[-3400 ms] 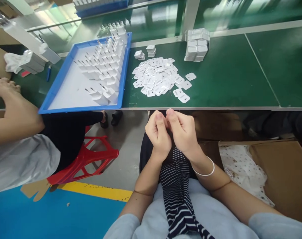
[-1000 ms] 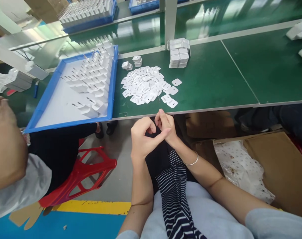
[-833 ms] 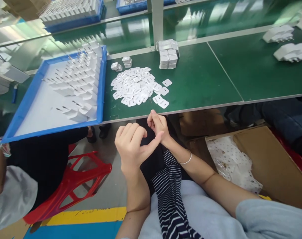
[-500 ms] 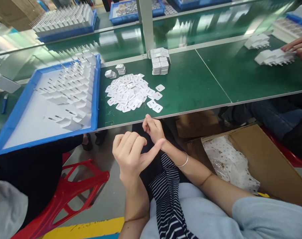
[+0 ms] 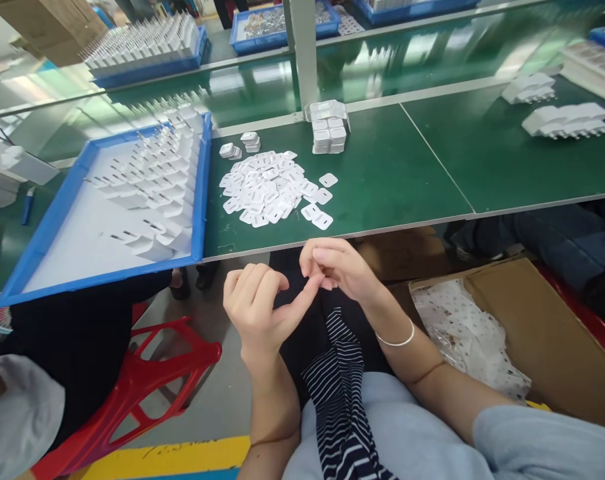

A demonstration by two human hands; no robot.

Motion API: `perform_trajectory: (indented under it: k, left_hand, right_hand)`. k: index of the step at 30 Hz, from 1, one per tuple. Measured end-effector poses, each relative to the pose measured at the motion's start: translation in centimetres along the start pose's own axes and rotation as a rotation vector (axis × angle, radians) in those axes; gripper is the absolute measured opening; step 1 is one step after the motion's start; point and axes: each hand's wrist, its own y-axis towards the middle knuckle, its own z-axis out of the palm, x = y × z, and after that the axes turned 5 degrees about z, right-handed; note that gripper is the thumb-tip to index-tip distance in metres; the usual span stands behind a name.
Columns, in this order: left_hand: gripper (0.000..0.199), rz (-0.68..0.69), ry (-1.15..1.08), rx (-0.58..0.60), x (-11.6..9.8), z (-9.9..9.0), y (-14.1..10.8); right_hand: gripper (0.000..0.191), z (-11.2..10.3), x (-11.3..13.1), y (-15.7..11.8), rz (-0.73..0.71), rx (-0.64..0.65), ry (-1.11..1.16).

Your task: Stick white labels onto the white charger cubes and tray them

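Observation:
My left hand is raised in front of the bench edge, its fingers curled into a loose fist and its thumb stretched out to the right. No object shows in it. Beside it, my right hand has its fingertips closed on the tip of that left thumb. Just beyond both hands, on the green bench, lies a loose pile of flat white square plates with small slots. A few single slotted plates lie to the right of the pile, by the edge.
A blue-rimmed tray at left holds rows of white plug housings with pins. Stacked white pieces stand by the post. More white housings lie far right. Below are an open cardboard box and a red stool.
My right hand has come nearer and turned, and its fingertips now close on my left thumb. A co-worker's hand at the far right has left the view.

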Motion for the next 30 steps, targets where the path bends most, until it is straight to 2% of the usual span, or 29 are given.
perform_trajectory:
  k: [4,10,30]
  left_hand:
    - [0.048,-0.038,0.002,-0.005,0.3,-0.1,-0.1]
    - [0.044,-0.069,0.033,0.001,0.6,-0.1,-0.3]
    - [0.042,-0.159,-0.044,0.001,1.8,0.3,-0.7]
  right_hand:
    - [0.024,0.0,1.1,-1.0,-0.012,-0.030,-0.103]
    - [0.023,0.5,0.8,-0.9,-0.041,-0.092,-0.190]
    - [0.021,0.7,-0.5,0.0,-0.044,-0.066,-0.032]
